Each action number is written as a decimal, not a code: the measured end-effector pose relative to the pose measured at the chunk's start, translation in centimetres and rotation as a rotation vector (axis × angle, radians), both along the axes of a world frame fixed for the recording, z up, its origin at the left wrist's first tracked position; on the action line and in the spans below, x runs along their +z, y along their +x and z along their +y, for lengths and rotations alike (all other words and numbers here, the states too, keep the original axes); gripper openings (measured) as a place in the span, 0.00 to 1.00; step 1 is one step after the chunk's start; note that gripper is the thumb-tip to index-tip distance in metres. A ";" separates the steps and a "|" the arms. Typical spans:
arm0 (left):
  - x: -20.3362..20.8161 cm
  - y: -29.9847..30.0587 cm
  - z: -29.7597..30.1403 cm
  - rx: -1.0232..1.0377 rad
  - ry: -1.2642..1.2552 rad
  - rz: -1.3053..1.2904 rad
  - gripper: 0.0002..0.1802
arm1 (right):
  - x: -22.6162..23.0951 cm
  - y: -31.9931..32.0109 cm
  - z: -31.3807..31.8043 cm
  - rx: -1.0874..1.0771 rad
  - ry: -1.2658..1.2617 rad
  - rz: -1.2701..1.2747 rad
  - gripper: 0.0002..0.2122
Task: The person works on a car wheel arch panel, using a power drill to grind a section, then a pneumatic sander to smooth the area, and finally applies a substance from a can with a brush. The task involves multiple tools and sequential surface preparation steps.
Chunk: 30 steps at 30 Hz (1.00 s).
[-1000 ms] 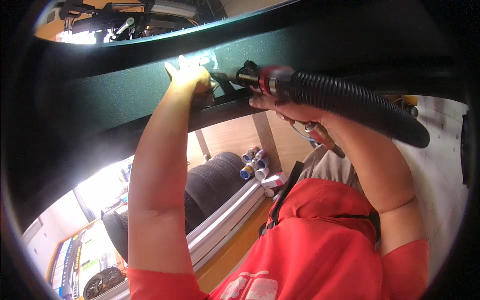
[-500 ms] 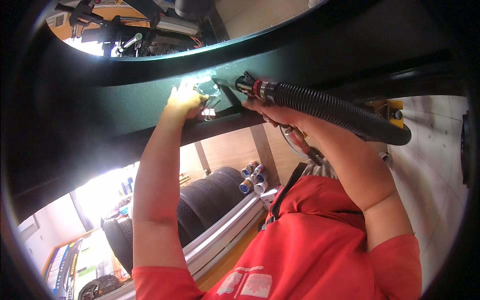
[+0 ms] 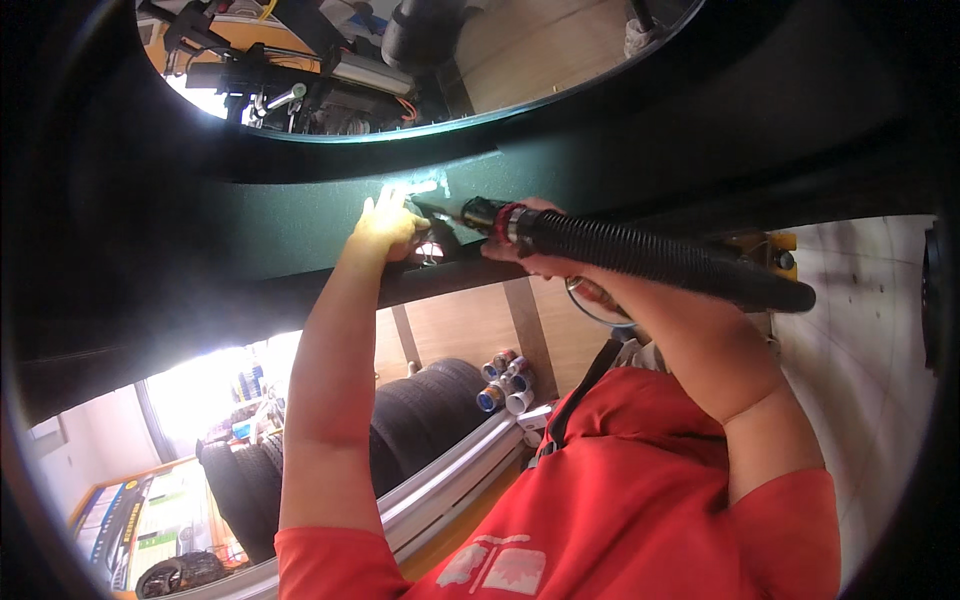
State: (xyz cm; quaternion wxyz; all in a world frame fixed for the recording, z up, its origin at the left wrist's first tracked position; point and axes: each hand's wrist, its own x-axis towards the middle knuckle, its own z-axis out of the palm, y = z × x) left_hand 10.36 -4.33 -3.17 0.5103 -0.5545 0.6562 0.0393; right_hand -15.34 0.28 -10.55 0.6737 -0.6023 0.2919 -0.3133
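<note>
A dark, curved wall, apparently the inside of a large tyre (image 3: 250,225), surrounds my hands. My left hand (image 3: 392,228) rests on it, fingers stretched out and thumb toward the right, beside a brightly lit pale patch (image 3: 425,184). Just below the thumb sits a small shiny clip-like piece (image 3: 428,254). My right hand (image 3: 515,255) is wrapped round the collar end of a black ribbed hose (image 3: 640,250) with a red ring. The hose's dark flat nozzle (image 3: 445,212) points at the wall near my left fingers. A red tool (image 3: 592,293) hangs partly hidden behind my right forearm.
Beyond the upper opening is machinery with metal arms (image 3: 285,95). Through the lower opening stand a row of tyres (image 3: 425,405), stacked cans (image 3: 505,380) and a white rail (image 3: 455,480). A yellow object (image 3: 785,255) is at the right above a pale floor (image 3: 860,370).
My right hand has come up round the hose's collar, and the nozzle end has dropped lower. My left hand has shifted slightly right and down. The red tool is now more hidden.
</note>
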 end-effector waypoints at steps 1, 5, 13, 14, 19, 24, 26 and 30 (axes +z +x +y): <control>0.1 0.0 0.0 0.021 0.005 0.037 0.21 | -0.6 0.4 0.0 -0.109 -0.138 -0.010 0.17; 0.1 -0.2 -0.1 -0.029 0.022 -0.080 0.22 | -1.6 1.5 0.2 0.083 0.009 -0.098 0.16; 0.5 -0.3 0.0 -0.022 0.019 0.003 0.23 | 1.1 -0.8 0.3 0.187 0.284 -0.116 0.16; 0.5 -0.4 0.1 0.013 0.032 0.008 0.23 | 1.3 -1.3 0.2 0.156 0.243 -0.020 0.16; 0.7 -0.8 0.3 0.035 0.020 0.043 0.25 | 2.0 -2.2 -0.4 0.227 0.222 0.092 0.17; 0.8 -1.3 0.4 0.019 0.044 -0.006 0.22 | 1.4 -2.4 -0.2 0.279 0.252 0.119 0.13; 0.7 -1.4 0.4 0.010 0.045 -0.011 0.24 | 0.9 -2.5 0.0 0.211 0.073 0.147 0.14; 0.7 -1.5 0.5 0.003 0.059 -0.034 0.24 | 0.8 -1.7 0.1 0.082 -0.093 0.062 0.17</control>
